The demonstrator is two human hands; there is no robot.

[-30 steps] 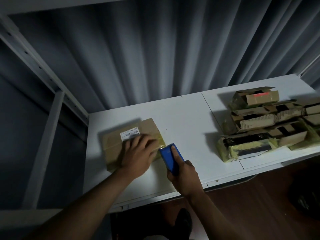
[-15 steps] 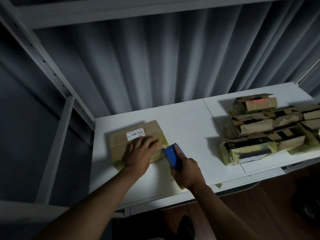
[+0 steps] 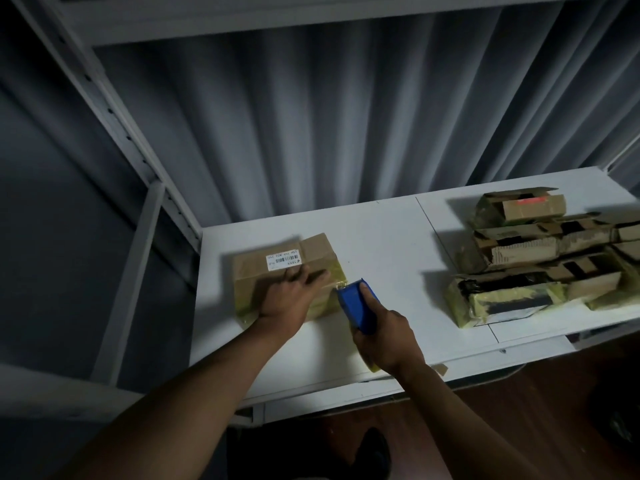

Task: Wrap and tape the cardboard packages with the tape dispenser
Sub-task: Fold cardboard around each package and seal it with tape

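Note:
A flat cardboard package with a white barcode label lies at the left of the white table; yellowish tape covers its near and right edges. My left hand presses flat on top of it with straight, spread fingers. My right hand grips a blue tape dispenser, its front edge touching the package's right side, where a strip of tape meets the box.
A pile of taped cardboard packages fills the right end of the table. A white shelf post rises at the left, grey curtain behind. A scrap of tape sticks at the table's front edge. Dark floor lies below.
The view has tilted, so the table appears lower in the frame. Both hands keep their hold on the package and dispenser; the dispenser stays at the box's right edge.

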